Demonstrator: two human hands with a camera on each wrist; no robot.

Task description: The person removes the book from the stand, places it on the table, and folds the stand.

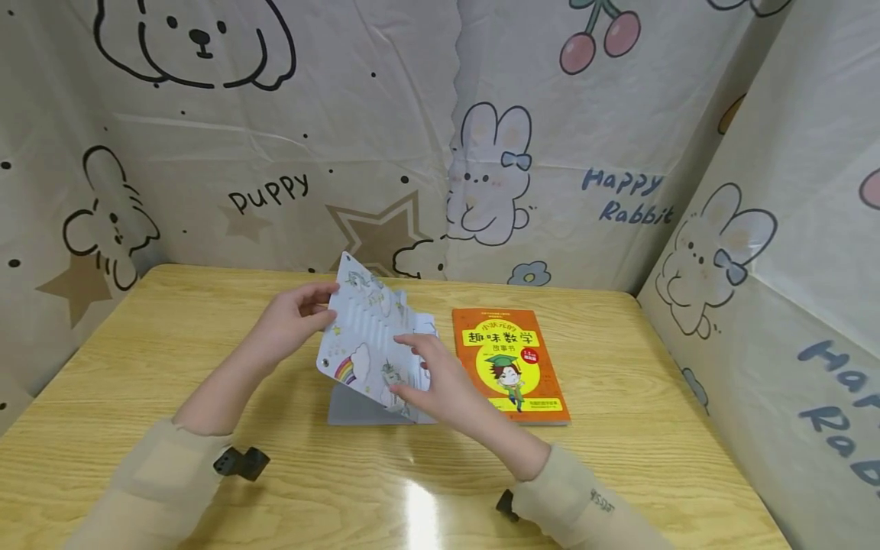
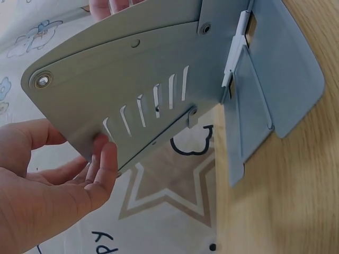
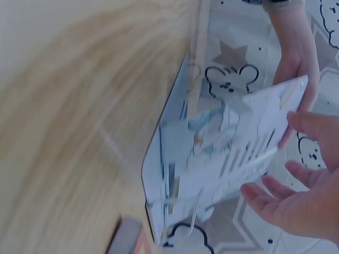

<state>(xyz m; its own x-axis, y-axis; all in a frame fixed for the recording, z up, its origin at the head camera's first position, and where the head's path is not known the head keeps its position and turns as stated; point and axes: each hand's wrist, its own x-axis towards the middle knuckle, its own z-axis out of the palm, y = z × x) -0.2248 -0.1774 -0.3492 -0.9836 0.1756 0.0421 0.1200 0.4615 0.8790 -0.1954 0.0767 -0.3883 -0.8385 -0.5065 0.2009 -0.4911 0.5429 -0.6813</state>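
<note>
A folding book stand [image 1: 360,325] with a unicorn and rainbow print stands on the table, its slotted panel raised at a slant above a flat grey base. My left hand [image 1: 296,325] holds the panel by its left edge; in the left wrist view its fingers [image 2: 108,159] reach the plain grey back. That view also shows slots in the panel and a hinge where it meets the base. In front of the printed face is my right hand [image 1: 447,382], fingers spread and loosely bent. Whether its fingertips [image 3: 251,191] touch the panel, I cannot tell.
An orange book [image 1: 543,382] with a cartoon figure on its cover lies flat on the wooden table [image 1: 639,458], right of the stand. Printed cloth [image 1: 385,137] hangs behind the table and along its sides.
</note>
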